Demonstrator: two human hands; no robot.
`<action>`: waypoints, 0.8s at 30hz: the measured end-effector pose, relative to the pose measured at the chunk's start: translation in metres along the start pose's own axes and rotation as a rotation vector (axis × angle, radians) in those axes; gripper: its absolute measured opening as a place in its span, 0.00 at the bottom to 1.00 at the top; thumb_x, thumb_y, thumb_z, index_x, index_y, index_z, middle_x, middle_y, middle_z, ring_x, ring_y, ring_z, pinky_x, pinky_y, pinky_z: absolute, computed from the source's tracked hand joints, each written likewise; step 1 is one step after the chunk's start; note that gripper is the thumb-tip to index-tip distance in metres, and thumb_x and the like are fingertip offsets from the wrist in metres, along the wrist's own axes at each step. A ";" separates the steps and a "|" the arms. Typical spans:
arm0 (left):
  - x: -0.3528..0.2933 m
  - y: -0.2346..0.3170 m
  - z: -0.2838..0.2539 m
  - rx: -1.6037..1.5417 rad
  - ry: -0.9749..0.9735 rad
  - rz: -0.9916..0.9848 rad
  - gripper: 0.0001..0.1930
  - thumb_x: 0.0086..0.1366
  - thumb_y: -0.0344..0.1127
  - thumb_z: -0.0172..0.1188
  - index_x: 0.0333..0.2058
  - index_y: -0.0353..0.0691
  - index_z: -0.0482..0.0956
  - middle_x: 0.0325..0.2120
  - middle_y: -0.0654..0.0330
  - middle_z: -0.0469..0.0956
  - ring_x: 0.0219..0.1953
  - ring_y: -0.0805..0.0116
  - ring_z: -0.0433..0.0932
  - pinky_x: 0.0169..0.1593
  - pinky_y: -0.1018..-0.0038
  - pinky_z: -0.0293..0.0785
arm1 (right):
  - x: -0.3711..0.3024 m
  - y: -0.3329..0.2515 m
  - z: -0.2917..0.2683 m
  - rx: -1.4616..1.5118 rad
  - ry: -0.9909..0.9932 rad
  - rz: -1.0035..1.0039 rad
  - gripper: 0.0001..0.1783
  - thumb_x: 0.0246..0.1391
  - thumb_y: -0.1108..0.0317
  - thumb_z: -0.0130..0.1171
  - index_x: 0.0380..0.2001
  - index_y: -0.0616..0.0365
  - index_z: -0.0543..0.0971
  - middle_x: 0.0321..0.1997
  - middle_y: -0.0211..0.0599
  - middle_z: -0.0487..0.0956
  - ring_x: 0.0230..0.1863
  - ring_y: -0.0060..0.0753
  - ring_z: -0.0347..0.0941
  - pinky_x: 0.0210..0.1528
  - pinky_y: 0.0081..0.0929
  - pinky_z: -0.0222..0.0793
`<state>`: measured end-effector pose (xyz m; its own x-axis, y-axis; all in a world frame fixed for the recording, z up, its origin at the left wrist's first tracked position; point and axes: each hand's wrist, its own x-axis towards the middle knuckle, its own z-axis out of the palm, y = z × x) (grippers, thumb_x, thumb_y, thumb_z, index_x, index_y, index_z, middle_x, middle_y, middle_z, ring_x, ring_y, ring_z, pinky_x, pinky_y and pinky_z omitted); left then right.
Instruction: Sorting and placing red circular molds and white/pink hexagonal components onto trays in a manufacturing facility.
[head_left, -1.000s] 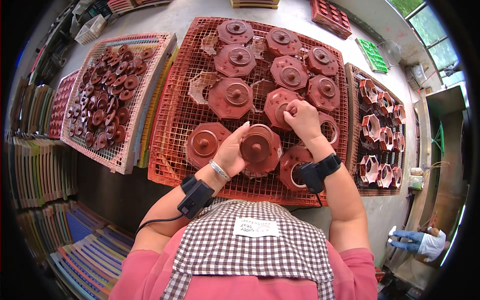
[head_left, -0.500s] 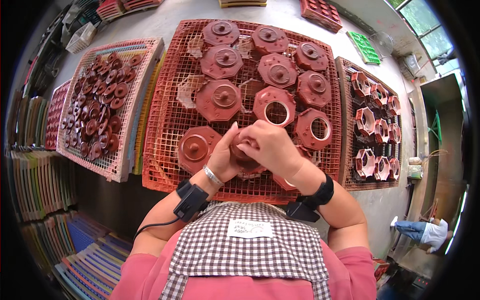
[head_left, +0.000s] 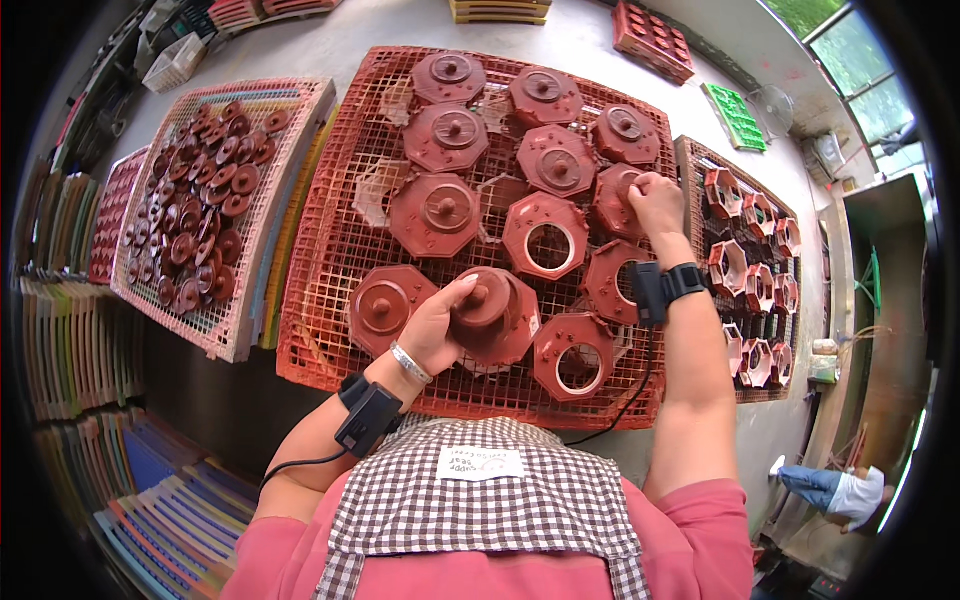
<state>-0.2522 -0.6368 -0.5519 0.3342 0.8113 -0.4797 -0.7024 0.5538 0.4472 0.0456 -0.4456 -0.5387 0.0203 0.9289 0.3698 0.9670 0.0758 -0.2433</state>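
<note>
On and above the red rack we count nine covered pots and three open pots. Past its right edge we count nine octagonal rings; the heaped discs overlap too much.

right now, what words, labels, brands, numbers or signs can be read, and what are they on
White label on the checked apron: small, upside-down dark lettering, which I won't copy out.
Elsewhere, including the octagonal pieces: no text I can make out.
</note>
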 end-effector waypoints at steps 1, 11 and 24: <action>0.000 -0.001 0.002 -0.008 0.011 0.004 0.11 0.63 0.42 0.48 0.35 0.41 0.74 0.38 0.61 0.74 0.43 0.69 0.73 0.49 0.68 0.70 | 0.000 0.002 -0.006 -0.007 -0.007 -0.023 0.11 0.39 0.61 0.56 0.26 0.53 0.80 0.28 0.43 0.79 0.32 0.44 0.75 0.39 0.35 0.71; -0.004 -0.006 0.016 -0.027 -0.181 0.142 0.21 0.67 0.49 0.37 0.47 0.40 0.69 0.44 0.61 0.71 0.45 0.70 0.72 0.50 0.71 0.69 | -0.084 -0.147 -0.094 0.686 -0.376 -0.424 0.09 0.42 0.69 0.59 0.29 0.60 0.78 0.28 0.39 0.77 0.26 0.30 0.74 0.29 0.25 0.69; -0.068 0.034 -0.027 -0.286 -0.036 0.281 0.11 0.63 0.44 0.48 0.31 0.44 0.71 0.30 0.65 0.74 0.33 0.73 0.75 0.41 0.73 0.73 | -0.135 -0.249 -0.101 0.787 -0.358 -0.665 0.12 0.38 0.77 0.62 0.31 0.60 0.75 0.31 0.37 0.73 0.24 0.26 0.70 0.27 0.22 0.68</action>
<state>-0.3158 -0.6778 -0.5244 0.1221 0.9326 -0.3396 -0.9147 0.2386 0.3263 -0.1720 -0.6267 -0.4380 -0.6447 0.6585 0.3882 0.3210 0.6941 -0.6444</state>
